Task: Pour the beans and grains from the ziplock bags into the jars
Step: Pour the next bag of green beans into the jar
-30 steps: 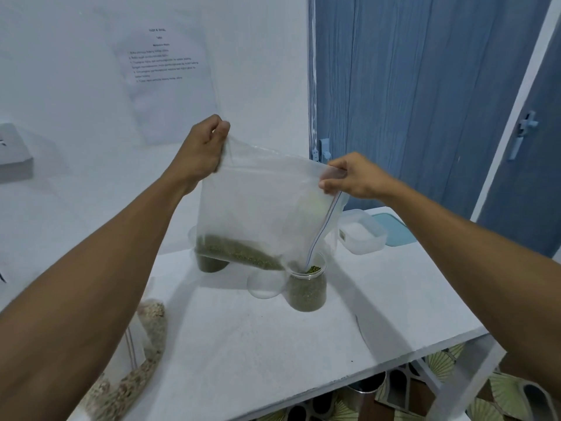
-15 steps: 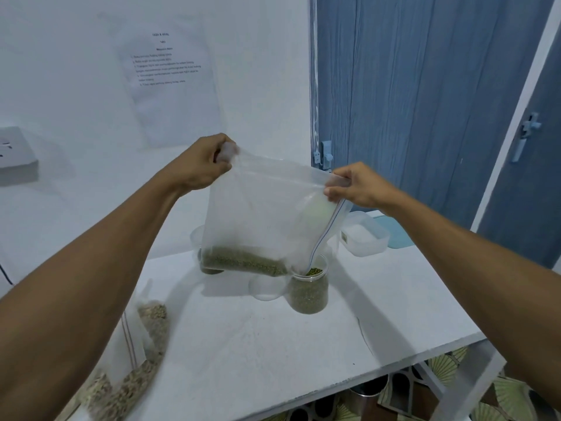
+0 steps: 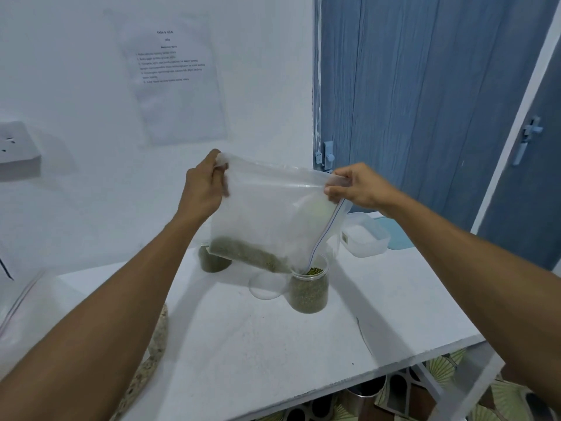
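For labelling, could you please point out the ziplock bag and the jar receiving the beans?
ziplock bag (image 3: 267, 214), head view, clear middle panel.
jar (image 3: 309, 296), head view, front wall over the beans.

Wall sheet (image 3: 173, 77): print too small to read. Rear jar (image 3: 214, 262) mostly hidden behind the ziplock bag (image 3: 267, 214), rim not visible. Grain bag (image 3: 156, 338) at lower left largely covered by the left forearm and cut by the frame edge. Left hand (image 3: 205, 186) fingertips blurred. Wall socket (image 3: 18, 150) cut by the left edge. Items under the desk (image 3: 273, 344) cut off at the bottom, can't identify.
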Available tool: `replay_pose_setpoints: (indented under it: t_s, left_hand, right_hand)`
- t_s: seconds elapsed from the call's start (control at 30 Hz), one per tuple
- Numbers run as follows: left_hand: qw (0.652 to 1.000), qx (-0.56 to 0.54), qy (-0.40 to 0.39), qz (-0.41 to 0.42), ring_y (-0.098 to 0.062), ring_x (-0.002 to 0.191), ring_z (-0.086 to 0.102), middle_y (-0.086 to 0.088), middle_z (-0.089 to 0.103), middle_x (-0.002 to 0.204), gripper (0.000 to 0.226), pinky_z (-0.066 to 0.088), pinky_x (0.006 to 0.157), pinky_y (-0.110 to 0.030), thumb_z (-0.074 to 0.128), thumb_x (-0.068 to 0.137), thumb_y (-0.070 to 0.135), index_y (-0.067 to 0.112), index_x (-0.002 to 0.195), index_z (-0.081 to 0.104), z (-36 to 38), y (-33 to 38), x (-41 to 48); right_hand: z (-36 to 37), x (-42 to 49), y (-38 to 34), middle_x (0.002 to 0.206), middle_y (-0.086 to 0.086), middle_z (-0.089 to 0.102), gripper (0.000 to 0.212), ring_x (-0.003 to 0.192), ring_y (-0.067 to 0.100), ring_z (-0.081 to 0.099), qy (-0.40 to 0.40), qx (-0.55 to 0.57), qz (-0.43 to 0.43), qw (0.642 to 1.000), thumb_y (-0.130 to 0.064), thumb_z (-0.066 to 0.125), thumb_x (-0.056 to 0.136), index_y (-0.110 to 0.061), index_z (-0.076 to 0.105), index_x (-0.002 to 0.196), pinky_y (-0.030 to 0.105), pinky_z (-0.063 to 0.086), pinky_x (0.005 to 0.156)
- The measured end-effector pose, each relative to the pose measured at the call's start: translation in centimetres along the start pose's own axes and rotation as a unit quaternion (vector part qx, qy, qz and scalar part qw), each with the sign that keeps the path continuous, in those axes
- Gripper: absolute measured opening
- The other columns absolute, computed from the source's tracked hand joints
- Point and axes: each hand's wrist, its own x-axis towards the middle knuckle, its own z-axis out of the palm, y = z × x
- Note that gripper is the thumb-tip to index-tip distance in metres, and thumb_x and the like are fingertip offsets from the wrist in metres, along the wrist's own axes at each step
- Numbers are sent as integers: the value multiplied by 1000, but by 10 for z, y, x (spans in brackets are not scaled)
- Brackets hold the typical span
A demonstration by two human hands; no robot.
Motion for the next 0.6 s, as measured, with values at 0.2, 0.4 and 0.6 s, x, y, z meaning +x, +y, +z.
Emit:
replay_pose_setpoints:
  t_s: [0.2, 0.4, 0.6]
  left_hand:
    - [999, -19, -2, 37, -9, 58, 37, 2, 45, 73, 15, 29, 48, -15, 28, 100, 2, 2, 99, 43, -1, 12, 11]
    - [997, -39, -33, 66, -2, 58, 37, 10, 44, 73, 14, 29, 53, -17, 30, 98, 1, 7, 94, 42, -6, 22, 28]
    - [993, -56, -74, 69, -10, 64, 37, 10, 43, 72, 21, 33, 58, -28, 34, 104, 12, 18, 86, 42, -3, 22, 42]
  right_hand:
    - [-2, 1, -5, 83, 4, 75, 13, 69, 5, 66, 19, 10, -6, 1000, -22, 70, 91, -10, 73, 90, 17, 47, 70]
    - [-8, 0, -10, 82, 0, 73, 10, 71, 3, 64, 31, 9, 4, 999, -23, 69, 92, -17, 71, 84, 13, 41, 68]
    - [-11, -4, -8, 82, -1, 71, 11, 68, 0, 62, 40, 19, 15, 999, -21, 67, 93, -12, 72, 90, 7, 39, 61]
